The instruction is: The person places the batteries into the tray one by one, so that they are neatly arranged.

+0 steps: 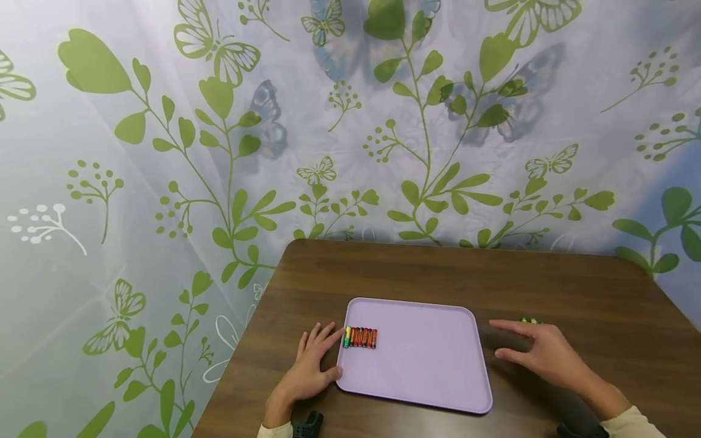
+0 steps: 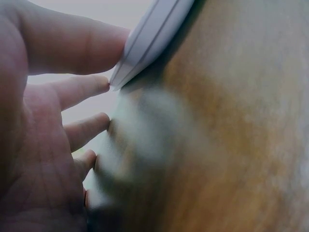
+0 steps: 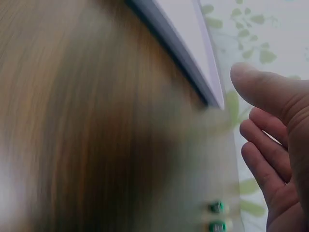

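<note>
A lilac tray (image 1: pixel 421 359) lies on the table. Along its left side stands a close row of several batteries (image 1: pixel 364 337), mostly red and black, with a green and yellow battery (image 1: pixel 347 336) at the left end. My left hand (image 1: pixel 308 368) touches the tray's left edge with thumb and index finger, its fingers spread. In the left wrist view the thumb (image 2: pixel 72 43) meets the tray's rim (image 2: pixel 149 38). To the right of the tray hovers my right hand (image 1: pixel 547 353), thumb and fingers apart, holding nothing. Green batteries (image 1: pixel 531 320) lie just beyond it, partly hidden by it.
The brown wooden table (image 1: pixel 438 267) has a rounded back edge. Behind it hangs a pale curtain (image 1: pixel 339 121) printed with green leaves and butterflies. In the right wrist view two green battery ends (image 3: pixel 217 226) show near the bottom.
</note>
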The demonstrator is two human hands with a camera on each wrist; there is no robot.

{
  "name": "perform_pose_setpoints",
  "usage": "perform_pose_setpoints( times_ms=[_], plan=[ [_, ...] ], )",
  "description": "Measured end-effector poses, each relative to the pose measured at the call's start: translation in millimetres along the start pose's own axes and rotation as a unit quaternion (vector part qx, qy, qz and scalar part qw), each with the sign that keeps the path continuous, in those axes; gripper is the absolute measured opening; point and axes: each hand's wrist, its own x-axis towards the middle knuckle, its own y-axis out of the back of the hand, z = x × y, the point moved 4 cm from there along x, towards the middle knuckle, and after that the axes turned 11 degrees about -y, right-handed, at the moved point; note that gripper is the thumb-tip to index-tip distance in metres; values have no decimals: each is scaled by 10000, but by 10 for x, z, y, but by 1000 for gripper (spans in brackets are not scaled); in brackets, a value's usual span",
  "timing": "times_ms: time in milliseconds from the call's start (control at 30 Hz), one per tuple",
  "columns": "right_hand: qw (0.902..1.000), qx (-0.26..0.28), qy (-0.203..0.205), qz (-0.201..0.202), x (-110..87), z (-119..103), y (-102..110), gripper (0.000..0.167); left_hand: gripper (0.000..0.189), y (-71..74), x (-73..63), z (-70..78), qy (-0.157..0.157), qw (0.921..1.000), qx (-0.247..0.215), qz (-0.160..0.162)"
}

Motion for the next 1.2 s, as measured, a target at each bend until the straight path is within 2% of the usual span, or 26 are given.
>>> perform_pose_setpoints(
  times_ms=[333,600,767,1200],
  plan=[
    [9982,-389,-431,162,-154,365,392,57,81,-1,-5,-1,-12,10000,3,9],
    [9927,-980,-700,16,-130,616,636,56,81,5,-13,10,-6,10000,4,33],
    [9922,-1069,-634,36,-120,755,642,57,81,7,-8,19,0,10000,-15,30],
    [9911,-1216,-515,-140,-30,946,438,60,81,5,-5,23,44,10000,5,-17]
  ],
)
